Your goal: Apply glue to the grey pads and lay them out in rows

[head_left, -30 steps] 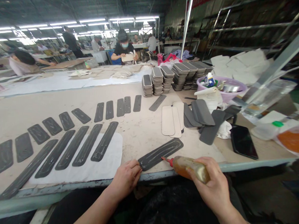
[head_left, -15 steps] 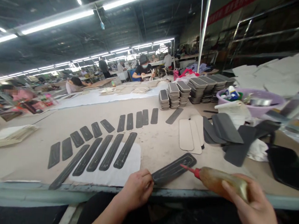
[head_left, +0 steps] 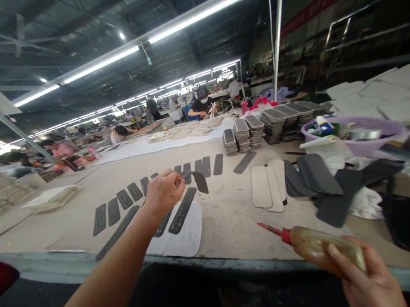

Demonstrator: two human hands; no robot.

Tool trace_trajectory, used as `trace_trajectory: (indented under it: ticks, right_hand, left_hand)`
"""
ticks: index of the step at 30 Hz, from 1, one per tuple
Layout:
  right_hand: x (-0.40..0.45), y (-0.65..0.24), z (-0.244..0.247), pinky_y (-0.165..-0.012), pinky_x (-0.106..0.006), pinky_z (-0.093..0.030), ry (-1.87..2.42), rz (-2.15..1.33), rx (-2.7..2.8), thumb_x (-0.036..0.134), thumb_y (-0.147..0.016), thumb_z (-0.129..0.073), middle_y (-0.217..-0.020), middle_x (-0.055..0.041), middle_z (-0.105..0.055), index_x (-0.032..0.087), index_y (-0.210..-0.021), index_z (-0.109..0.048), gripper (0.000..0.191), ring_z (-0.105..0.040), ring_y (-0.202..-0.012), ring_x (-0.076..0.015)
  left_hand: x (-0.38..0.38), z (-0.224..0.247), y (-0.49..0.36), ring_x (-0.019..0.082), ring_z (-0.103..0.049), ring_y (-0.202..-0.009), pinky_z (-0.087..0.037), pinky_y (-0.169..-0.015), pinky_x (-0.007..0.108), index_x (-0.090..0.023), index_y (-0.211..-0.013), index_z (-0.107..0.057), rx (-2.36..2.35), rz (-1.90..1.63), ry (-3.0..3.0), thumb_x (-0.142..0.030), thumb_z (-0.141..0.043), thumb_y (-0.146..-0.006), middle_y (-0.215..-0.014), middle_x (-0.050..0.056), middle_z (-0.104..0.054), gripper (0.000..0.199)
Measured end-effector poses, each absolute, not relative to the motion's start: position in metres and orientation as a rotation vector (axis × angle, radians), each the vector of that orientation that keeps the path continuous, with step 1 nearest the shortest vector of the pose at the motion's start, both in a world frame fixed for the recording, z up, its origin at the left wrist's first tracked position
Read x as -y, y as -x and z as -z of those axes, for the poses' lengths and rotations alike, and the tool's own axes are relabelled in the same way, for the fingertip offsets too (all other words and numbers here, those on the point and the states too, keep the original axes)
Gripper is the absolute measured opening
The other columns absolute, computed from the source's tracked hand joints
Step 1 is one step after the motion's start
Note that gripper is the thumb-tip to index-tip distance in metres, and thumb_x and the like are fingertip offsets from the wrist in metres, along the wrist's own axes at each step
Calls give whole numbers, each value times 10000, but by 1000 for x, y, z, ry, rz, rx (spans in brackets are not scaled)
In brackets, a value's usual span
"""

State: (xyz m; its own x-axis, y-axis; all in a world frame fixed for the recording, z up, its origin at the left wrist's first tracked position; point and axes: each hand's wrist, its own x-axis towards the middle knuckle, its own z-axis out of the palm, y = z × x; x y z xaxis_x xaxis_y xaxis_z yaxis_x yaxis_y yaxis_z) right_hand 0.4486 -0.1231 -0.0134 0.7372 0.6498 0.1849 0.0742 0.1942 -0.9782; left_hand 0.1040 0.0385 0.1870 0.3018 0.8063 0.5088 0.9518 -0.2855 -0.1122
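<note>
Pinched in my left hand [head_left: 164, 192] is the end of a dark strip [head_left: 200, 181], which bends down to the right, above the rows of dark strips. My right hand [head_left: 374, 279] is wrapped round a glue bottle [head_left: 317, 246], its red nozzle pointing left over the table. Under my left forearm and hand lie several dark strips, some partly hidden; one glossy strip [head_left: 183, 210] rests on a white sheet [head_left: 193, 229]. Two pale rounded pieces [head_left: 261, 187] lie right of centre, beside overlapping dark pieces [head_left: 315, 174].
Stacks of rounded pieces [head_left: 241, 133] stand at the back. A purple basin [head_left: 365, 147] holds bottles and tools at the right. Pale sheets [head_left: 52, 199] lie at the left. A seated person [head_left: 201, 104] works across the table [head_left: 228, 229].
My left hand has moved up and left from the table's front edge, carrying the dark strip over the rows. My right hand and the bottle have shifted slightly right. The view has shifted too.
</note>
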Motion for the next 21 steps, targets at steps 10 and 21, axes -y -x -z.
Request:
trace_trajectory:
  ticks: [10, 21]
  right_hand:
    - [121, -450, 15, -753, -536, -436, 1304, -715, 507, 497, -539, -778, -869, -83, -614, 325, -870, -632, 400, -579, -805, -336]
    - [120, -451, 18, -619, -432, -499, 1321, -554, 646, 493, -618, -740, -831, -59, -626, 314, -903, -628, 355, -604, -735, -297]
  left_hand:
    - [-2, -43, -97, 200, -639, -856, -435, -732, 288, -170, -833, -627, 1807, -171, 2411, -240, -467, -873, -899, 68, -664, 179]
    - [-17, -33, -85, 181, -634, -909, -434, -774, 274, -213, -892, -676, 1831, -215, 2561, -260, -507, -879, -968, 54, -666, 176]
